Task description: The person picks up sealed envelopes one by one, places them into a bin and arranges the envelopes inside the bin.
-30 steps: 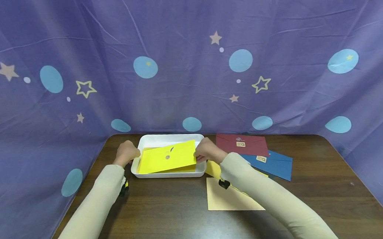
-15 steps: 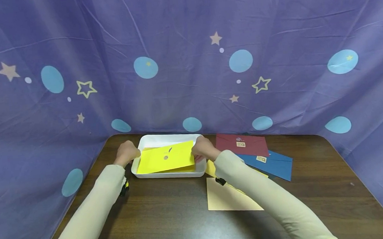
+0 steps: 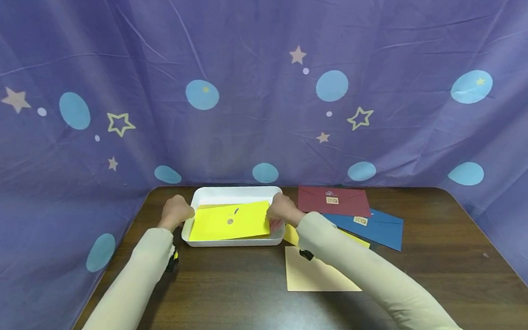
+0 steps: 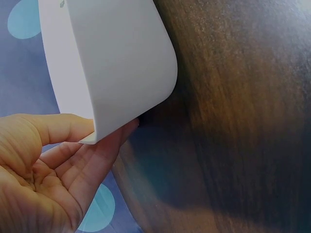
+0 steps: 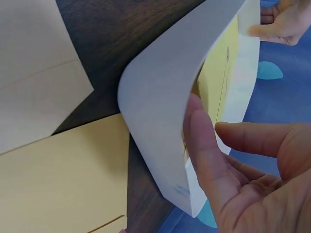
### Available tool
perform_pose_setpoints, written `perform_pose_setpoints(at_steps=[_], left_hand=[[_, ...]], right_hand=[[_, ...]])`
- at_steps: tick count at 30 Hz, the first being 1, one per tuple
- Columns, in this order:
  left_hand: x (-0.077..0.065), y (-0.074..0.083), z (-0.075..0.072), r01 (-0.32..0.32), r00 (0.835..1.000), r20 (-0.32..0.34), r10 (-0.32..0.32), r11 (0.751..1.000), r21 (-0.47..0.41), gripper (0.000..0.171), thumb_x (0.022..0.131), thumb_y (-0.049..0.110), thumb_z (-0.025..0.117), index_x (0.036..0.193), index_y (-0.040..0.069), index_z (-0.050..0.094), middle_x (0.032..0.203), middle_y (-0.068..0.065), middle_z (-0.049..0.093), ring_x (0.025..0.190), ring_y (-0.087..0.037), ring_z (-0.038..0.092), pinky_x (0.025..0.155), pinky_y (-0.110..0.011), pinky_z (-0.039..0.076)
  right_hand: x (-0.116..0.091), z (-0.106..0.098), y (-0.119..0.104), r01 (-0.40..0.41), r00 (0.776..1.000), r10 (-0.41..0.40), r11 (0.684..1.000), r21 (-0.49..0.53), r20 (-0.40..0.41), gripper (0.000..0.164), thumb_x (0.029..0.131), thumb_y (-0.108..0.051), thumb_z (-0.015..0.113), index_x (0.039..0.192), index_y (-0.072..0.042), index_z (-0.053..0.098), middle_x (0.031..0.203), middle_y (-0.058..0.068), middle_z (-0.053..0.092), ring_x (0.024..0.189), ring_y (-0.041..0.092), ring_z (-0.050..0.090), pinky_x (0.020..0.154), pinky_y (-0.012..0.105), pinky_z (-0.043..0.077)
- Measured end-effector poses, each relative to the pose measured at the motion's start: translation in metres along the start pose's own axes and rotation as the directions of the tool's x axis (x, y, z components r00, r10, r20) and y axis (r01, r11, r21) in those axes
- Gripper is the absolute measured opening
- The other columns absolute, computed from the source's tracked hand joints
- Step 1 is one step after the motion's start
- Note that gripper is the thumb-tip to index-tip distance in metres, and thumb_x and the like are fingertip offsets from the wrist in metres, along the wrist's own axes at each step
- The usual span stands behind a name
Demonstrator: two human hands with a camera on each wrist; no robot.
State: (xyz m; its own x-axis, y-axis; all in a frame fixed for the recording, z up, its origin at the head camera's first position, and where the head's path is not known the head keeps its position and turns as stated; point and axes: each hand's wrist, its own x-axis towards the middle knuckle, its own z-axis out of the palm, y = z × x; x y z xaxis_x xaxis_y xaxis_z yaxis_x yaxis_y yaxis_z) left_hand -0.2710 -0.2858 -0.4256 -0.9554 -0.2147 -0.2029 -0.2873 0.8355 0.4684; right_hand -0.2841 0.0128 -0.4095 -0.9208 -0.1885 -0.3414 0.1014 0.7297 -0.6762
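Observation:
A white rectangular tray [image 3: 232, 243] stands on the table at centre left with a bright yellow envelope [image 3: 222, 226] lying in it. Another yellowish edge shows beneath that envelope. My left hand [image 3: 176, 211] pinches the tray's left end: in the left wrist view the thumb [image 4: 68, 128] lies over the rim and the fingers support it from outside. At the opposite end is my right hand [image 3: 283, 208]. Its fingertips [image 5: 197, 116] reach inside the tray wall beside the envelope's edge, and the thumb stands apart from them with a gap between.
Right of the tray lie a red envelope [image 3: 333, 201], a blue envelope [image 3: 383, 228] partly under it, a yellow envelope [image 3: 355, 238] and a cream envelope [image 3: 317, 273]. My right sleeve passes over some of them. A purple curtain [image 3: 262, 134] hangs behind the wooden table [image 3: 209, 302].
The yellow envelope's raised right side has come down and it lies flatter in the tray. My right hand has shifted slightly left and let go of it. The left hand stays put.

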Motion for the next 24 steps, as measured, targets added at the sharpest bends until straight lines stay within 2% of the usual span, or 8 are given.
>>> perform_pose_setpoints(at_steps=[4, 10, 16, 24], left_hand=[[0.0004, 0.0007, 0.0001, 0.001, 1.0, -0.005, -0.001, 1.0, -0.003, 0.017, 0.083, 0.004, 0.051, 0.084, -0.009, 0.063, 0.077, -0.019, 0.062, 0.058, -0.026, 0.063, 0.048, -0.027, 0.052], [0.0017, 0.0, 0.0002, 0.002, 1.0, -0.007, -0.002, 1.0, -0.008, 0.019, 0.084, 0.004, 0.051, 0.087, -0.01, 0.063, 0.08, -0.02, 0.063, 0.059, -0.026, 0.064, 0.048, -0.027, 0.052], [0.0, 0.001, -0.0002, -0.004, 1.0, -0.012, 0.004, 1.0, -0.007, 0.019, 0.083, 0.004, 0.052, 0.087, -0.011, 0.063, 0.081, -0.021, 0.063, 0.06, -0.028, 0.066, 0.049, -0.029, 0.054], [-0.0002, 0.0018, 0.0006, 0.003, 1.0, -0.009, -0.004, 1.0, -0.01, 0.015, 0.083, 0.003, 0.052, 0.083, -0.008, 0.062, 0.076, -0.018, 0.061, 0.058, -0.026, 0.064, 0.048, -0.027, 0.052]], right_hand=[[0.0002, 0.0006, 0.0031, -0.003, 1.0, 0.003, 1.0, -0.011, 0.015, 0.011, 0.091, 0.0, 0.062, 0.085, 0.01, 0.064, 0.08, 0.025, 0.074, 0.073, 0.036, 0.076, 0.063, 0.036, 0.064], [0.0045, 0.0036, 0.0067, 0.003, 1.0, -0.003, 0.998, -0.064, 0.005, 0.015, 0.091, -0.003, 0.064, 0.083, 0.009, 0.068, 0.077, 0.022, 0.074, 0.067, 0.032, 0.075, 0.057, 0.031, 0.062], [0.0038, 0.0067, 0.0069, 0.026, 0.999, -0.03, 0.99, -0.137, -0.024, 0.018, 0.09, -0.003, 0.063, 0.073, 0.001, 0.062, 0.077, 0.02, 0.075, 0.066, 0.029, 0.076, 0.056, 0.028, 0.061], [0.0005, 0.0087, 0.0062, 0.05, 0.997, -0.061, 0.969, -0.24, -0.038, 0.018, 0.09, -0.005, 0.062, 0.072, -0.002, 0.064, 0.074, 0.014, 0.075, 0.065, 0.026, 0.075, 0.049, 0.02, 0.051]])
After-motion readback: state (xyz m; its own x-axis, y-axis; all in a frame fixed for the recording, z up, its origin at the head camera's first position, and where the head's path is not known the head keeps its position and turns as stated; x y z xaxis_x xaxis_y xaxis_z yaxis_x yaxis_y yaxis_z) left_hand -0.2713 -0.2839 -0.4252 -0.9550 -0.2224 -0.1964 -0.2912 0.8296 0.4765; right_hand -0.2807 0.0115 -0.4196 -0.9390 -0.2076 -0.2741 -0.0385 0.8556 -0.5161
